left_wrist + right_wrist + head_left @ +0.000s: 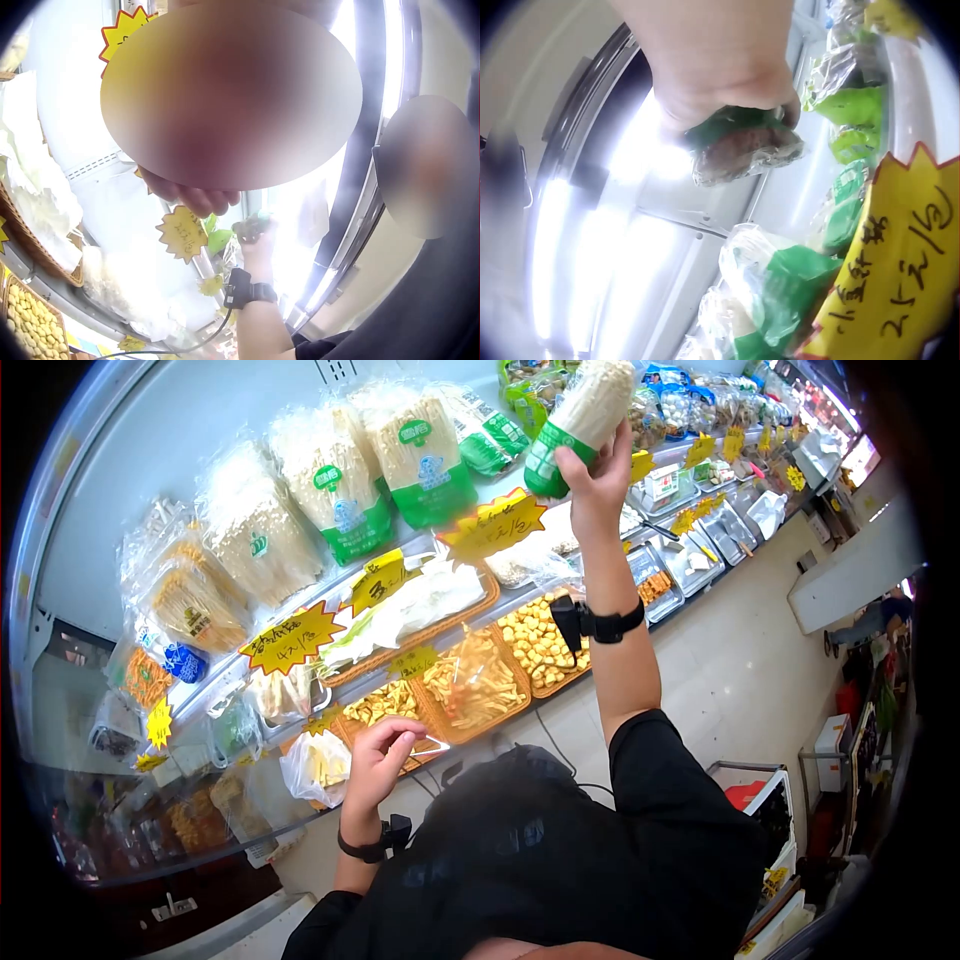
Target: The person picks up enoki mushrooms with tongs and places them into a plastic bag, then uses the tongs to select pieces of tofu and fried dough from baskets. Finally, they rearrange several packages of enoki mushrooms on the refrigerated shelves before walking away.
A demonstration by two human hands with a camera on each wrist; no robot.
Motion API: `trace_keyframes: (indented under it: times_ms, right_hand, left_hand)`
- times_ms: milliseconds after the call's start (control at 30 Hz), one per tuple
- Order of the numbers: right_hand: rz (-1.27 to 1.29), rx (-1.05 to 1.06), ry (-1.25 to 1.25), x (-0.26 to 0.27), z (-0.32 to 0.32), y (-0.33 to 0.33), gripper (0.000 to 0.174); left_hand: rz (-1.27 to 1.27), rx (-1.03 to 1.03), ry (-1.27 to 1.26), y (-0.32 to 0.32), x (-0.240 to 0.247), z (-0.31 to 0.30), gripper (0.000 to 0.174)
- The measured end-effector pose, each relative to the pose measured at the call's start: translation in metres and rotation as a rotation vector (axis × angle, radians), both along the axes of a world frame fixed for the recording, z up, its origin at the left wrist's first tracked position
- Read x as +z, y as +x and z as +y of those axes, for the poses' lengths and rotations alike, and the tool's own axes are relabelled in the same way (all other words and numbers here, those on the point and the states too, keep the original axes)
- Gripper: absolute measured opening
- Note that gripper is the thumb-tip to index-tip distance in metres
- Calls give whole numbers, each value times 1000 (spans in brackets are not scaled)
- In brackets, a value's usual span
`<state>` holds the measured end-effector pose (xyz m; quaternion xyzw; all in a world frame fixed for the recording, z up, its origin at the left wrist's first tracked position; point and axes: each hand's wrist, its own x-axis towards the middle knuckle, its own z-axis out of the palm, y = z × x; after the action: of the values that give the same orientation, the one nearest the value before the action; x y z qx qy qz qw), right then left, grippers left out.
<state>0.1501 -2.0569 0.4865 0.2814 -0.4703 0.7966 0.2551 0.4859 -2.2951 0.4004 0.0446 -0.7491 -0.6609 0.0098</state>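
Observation:
My right hand [601, 490] grips a clear-and-green bag of enoki mushrooms [590, 415], raised above the shelf with its green base toward me. Seen from the right wrist, the crinkled end of the enoki bag [746, 150] sticks out beyond my fingers. Below it stand more enoki bags [420, 450] in an upright row on the chilled shelf. My left hand [376, 760] hovers near the front edge of the lower baskets, loosely curled with nothing in it. A blurred patch hides most of that hand in the left wrist view; only some fingertips [199, 199] show beneath it.
Yellow starburst price tags [497, 526] stand along the shelf edge. Wicker baskets [478, 678] of pale cut pieces and small round mushrooms [545, 643] line the front. Metal trays [690, 560] sit at right, and a clear plastic bag [316, 765] lies left of my left hand.

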Motion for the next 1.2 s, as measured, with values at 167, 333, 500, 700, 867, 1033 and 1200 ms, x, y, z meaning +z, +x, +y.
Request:
trace_keyframes:
  times_ms: [167, 333, 500, 700, 867, 1033, 1200]
  right_hand:
    - [-121, -52, 224, 2, 2, 75, 101]
    - [198, -674, 615, -15, -23, 141, 95]
    - [197, -526, 835, -16, -36, 210, 90]
    - [119, -90, 1005, 7, -1, 212, 50]
    - [40, -299, 861, 67, 14, 68, 26]
    - [103, -347, 1359, 82, -77, -129, 81]
    - [117, -49, 1603, 91, -104, -162, 93]
  left_hand:
    - [-42, -73, 295, -7, 5, 10, 34]
    - [165, -89, 293, -52, 31, 38, 78]
    - [358, -110, 585, -86, 57, 59, 90]
    - [137, 91, 708, -56, -2, 41, 72]
    - [72, 31, 922, -3, -29, 12, 78]
    - [101, 76, 895, 16, -32, 10, 80]
    - [165, 167, 892, 2, -34, 37, 81]
